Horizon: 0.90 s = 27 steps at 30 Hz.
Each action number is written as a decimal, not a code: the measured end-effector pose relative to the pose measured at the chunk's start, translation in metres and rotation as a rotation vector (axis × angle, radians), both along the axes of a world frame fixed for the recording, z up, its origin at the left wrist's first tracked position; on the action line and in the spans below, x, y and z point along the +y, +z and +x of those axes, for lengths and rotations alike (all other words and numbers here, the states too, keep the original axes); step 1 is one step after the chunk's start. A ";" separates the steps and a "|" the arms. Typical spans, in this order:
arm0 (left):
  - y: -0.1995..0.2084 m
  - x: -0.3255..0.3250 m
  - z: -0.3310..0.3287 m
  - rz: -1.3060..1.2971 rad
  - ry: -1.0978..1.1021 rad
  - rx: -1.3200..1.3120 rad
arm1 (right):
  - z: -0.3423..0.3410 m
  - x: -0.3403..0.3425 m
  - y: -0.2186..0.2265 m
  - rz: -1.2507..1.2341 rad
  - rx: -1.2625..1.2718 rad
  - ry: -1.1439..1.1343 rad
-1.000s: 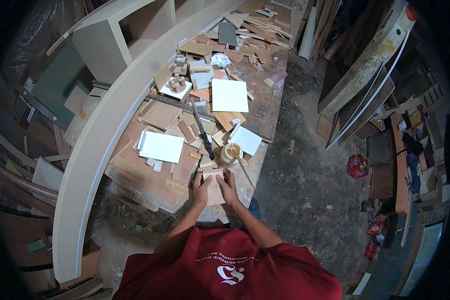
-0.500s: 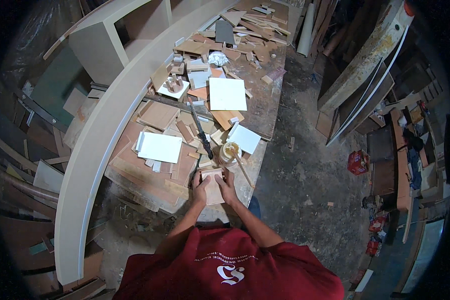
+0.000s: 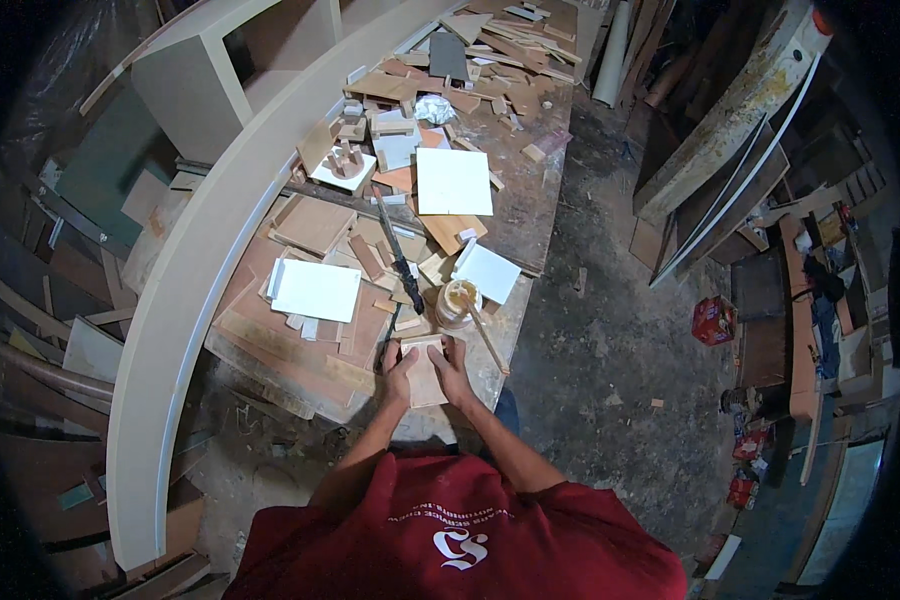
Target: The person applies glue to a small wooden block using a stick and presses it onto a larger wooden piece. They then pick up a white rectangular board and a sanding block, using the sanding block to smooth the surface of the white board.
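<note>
Between my two hands, at the near edge of the workbench, is a small pale wooden board (image 3: 428, 384) with a thin strip along its far end. My left hand (image 3: 398, 372) grips its left side, thumb lying on top. On the opposite side my right hand (image 3: 454, 372) holds it the same way, its fingers curled around the edge. Just beyond them stands a glue jar (image 3: 454, 308) with yellowish smears, and a wooden stick (image 3: 488, 340) leans out of it to the right. A dark, narrow tool (image 3: 402, 262) lies left of the jar, its exact kind unclear.
White panels (image 3: 316, 291) and many wood offcuts (image 3: 510, 60) cover the workbench (image 3: 530, 225). A long curved pale board (image 3: 185, 290) runs along its left side, beside a cabinet frame (image 3: 195, 95). Across the floor at right, a thick post (image 3: 720, 120) leans near stacked boards.
Both hands keep their hold on the small board, which stays in nearly the same place. The view has shifted very slightly; nothing else has visibly moved.
</note>
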<state>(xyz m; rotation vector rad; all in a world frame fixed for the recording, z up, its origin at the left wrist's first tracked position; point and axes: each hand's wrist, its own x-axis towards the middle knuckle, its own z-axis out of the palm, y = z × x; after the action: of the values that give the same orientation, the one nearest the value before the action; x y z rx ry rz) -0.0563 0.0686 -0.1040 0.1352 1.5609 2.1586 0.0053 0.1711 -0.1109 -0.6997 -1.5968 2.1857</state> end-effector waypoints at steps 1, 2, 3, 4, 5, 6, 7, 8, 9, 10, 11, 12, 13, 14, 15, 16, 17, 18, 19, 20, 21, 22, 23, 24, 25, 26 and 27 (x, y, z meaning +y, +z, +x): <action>0.003 0.000 -0.002 -0.046 0.003 0.048 | -0.002 0.000 0.002 0.018 0.063 -0.009; 0.005 0.001 0.000 -0.040 0.050 0.053 | -0.003 -0.001 0.004 0.036 0.126 -0.018; 0.008 0.003 0.004 -0.033 0.097 0.058 | -0.005 -0.001 0.006 0.053 0.188 -0.028; 0.013 0.004 0.008 -0.027 0.139 0.062 | -0.004 0.000 0.004 0.072 0.137 -0.017; 0.016 0.002 0.007 -0.044 0.109 0.065 | -0.003 0.002 0.002 0.091 0.085 -0.006; 0.020 0.000 0.005 -0.061 0.079 0.067 | -0.003 0.003 0.000 0.110 0.033 0.005; 0.021 0.000 0.003 -0.076 0.045 0.072 | -0.003 0.004 -0.006 0.146 -0.002 0.007; 0.022 0.001 0.004 -0.044 0.037 0.028 | -0.003 0.006 -0.012 0.181 -0.036 0.009; 0.023 0.001 0.004 -0.012 0.028 -0.016 | -0.002 0.007 -0.018 0.217 -0.071 0.010; 0.026 0.002 0.004 0.018 0.024 -0.060 | -0.003 0.006 -0.017 0.217 -0.078 0.010; 0.029 0.002 0.004 0.010 0.033 -0.071 | -0.003 0.005 -0.016 0.216 -0.085 0.009; 0.033 0.002 0.005 0.003 0.041 -0.082 | -0.003 0.005 -0.015 0.216 -0.092 0.008; 0.036 0.002 0.006 -0.005 0.052 -0.093 | -0.003 0.003 -0.011 0.177 -0.086 0.007; 0.028 0.001 0.005 -0.028 0.056 -0.073 | -0.002 0.002 -0.008 0.137 -0.079 0.006; 0.014 -0.001 0.003 -0.051 0.061 -0.052 | -0.002 0.001 -0.004 0.097 -0.073 0.006; 0.010 -0.001 0.002 -0.071 0.060 -0.033 | -0.001 0.002 -0.007 0.122 -0.088 0.006; 0.005 -0.002 0.001 -0.084 0.035 -0.023 | -0.002 0.003 -0.009 0.146 -0.104 0.006; 0.001 -0.003 -0.001 -0.097 0.010 -0.013 | -0.001 0.004 -0.011 0.170 -0.119 0.007; -0.001 -0.004 -0.002 -0.112 -0.009 -0.004 | -0.001 0.005 -0.008 0.155 -0.128 0.014; 0.002 -0.005 -0.001 -0.110 0.004 -0.009 | -0.001 0.004 0.000 0.139 -0.137 0.023; 0.004 -0.005 0.001 -0.109 0.017 -0.015 | 0.000 0.003 0.009 0.124 -0.146 0.032; 0.011 -0.003 0.002 -0.106 0.026 -0.018 | -0.001 0.002 0.014 0.117 -0.067 0.011; 0.026 0.001 0.004 -0.065 0.054 0.011 | -0.002 0.000 0.017 0.110 0.012 -0.012; 0.041 0.006 0.007 -0.024 0.082 0.041 | -0.003 -0.001 0.019 0.103 0.090 -0.034; 0.050 0.008 0.009 0.015 0.111 0.068 | -0.002 0.000 0.020 0.094 0.059 0.001; 0.046 0.006 0.008 0.019 0.072 0.046 | -0.001 0.002 0.020 0.086 0.028 0.036; 0.039 0.003 0.005 0.024 0.033 0.024 | 0.000 0.003 0.021 0.077 -0.003 0.071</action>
<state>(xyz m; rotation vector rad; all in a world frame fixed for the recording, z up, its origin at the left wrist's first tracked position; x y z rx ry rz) -0.0516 0.0716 -0.0648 0.1436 1.5616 2.2093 0.0056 0.1740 -0.0899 -0.6336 -1.7228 2.1595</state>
